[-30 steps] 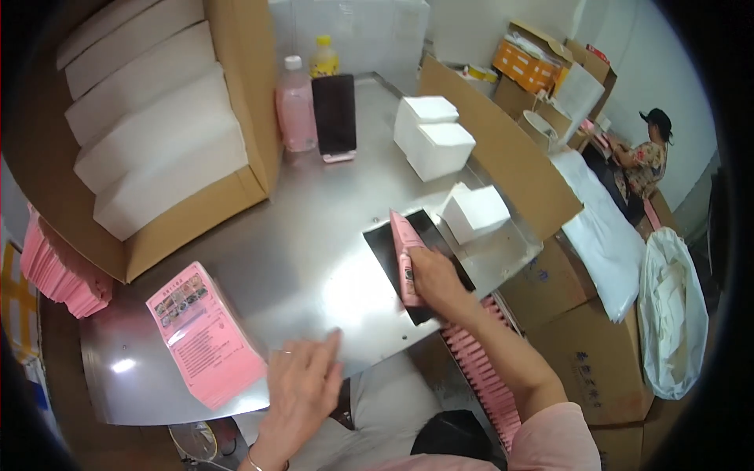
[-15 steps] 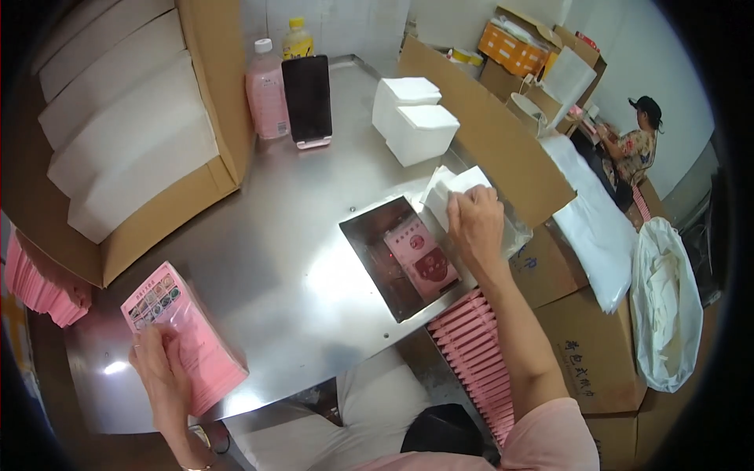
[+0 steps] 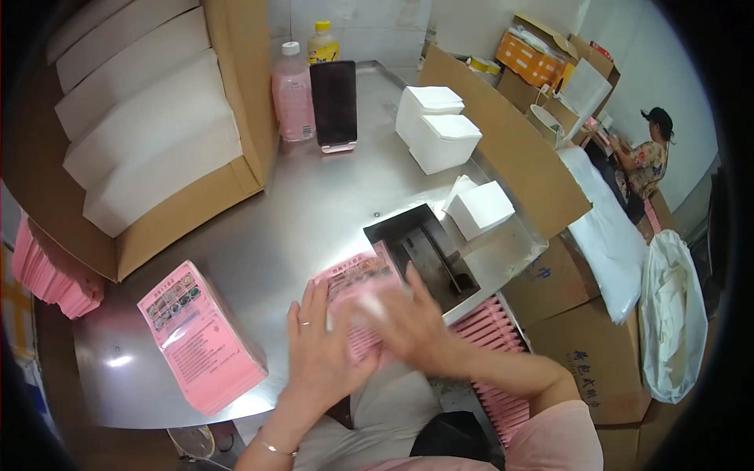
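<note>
My left hand [image 3: 320, 349], a ring on one finger, holds a pink printed packet [image 3: 363, 268] at the table's front edge. Over the same packet, my right hand [image 3: 412, 326] is partly blurred, its fingers closed around a white folded napkin [image 3: 371, 304]. The packet's lower part is hidden by the hands. To the left lies a thick stack of pink printed packets [image 3: 208, 345]. Just beyond my right hand is a dark rectangular opening [image 3: 420, 247] in the metal tabletop, a bar across it. White folded napkins [image 3: 481, 210] stand beside that opening.
Two more napkin stacks [image 3: 444, 141] stand farther back. A phone [image 3: 334, 106] on a stand and bottles [image 3: 293, 94] are behind. An open carton [image 3: 255, 149] of white paper fills the left. Pink bundles [image 3: 499, 337] sit below the table's edge; a person [image 3: 648, 157] sits far right.
My left hand has left the pink stack and moved right. My right hand has come from the napkins toward it with a napkin. The pink packet in the opening is now between my hands.
</note>
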{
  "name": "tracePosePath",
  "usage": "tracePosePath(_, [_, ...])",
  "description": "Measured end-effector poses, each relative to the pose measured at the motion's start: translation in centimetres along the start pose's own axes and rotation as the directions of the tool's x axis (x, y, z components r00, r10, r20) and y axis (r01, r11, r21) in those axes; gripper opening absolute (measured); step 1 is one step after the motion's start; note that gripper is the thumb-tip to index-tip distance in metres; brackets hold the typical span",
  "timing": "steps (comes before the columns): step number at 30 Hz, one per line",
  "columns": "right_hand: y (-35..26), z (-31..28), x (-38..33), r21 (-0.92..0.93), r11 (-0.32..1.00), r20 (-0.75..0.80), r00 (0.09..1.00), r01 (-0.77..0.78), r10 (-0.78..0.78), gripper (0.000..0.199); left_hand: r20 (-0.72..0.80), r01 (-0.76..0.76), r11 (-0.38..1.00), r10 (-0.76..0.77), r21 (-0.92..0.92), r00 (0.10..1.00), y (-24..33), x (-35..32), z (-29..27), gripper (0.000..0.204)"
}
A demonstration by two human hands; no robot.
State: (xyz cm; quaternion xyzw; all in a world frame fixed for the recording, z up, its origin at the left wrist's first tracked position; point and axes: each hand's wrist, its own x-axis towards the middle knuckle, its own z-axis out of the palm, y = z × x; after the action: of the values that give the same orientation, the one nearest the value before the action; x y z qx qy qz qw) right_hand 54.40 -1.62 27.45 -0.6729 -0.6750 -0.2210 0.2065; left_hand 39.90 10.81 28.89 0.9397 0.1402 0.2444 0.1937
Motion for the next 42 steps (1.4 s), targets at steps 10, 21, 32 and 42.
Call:
tracePosePath(10, [5.7,-4.8,2.4,-0.271,0.88,-0.042,0.918,-0.39,0.394,0.034,0.004,0.013,0.963,-0.015,0.27,1.0,0.3,-0.2,-0.5,0.057])
tracePosePath(21, [14.4,-4.5,-1.1,-0.245,0.772,-0.179,0.81,-0.587,0.559,0.016,-0.023,0.012,0.973,-0.007,0.23,1.0,1.0,1.3,-0.5,0.06])
tracePosePath(32, [-2.6,-4.0,-1.1,0.286,0.941,-0.038,0.983,0.182,-0.179,0.043,0.143,0.009,1.0,-0.011,0.013,0.99,0.0,1.0,-2.4,0.07])
tracePosePath(42, [6.8,2.5,0.0,0.228,0.87,0.182,0.897,-0.437,0.402,0.016,0.132,0.036,0.998,-0.028,-0.06,0.991,0.9,-1.3,-3.5,0.065])
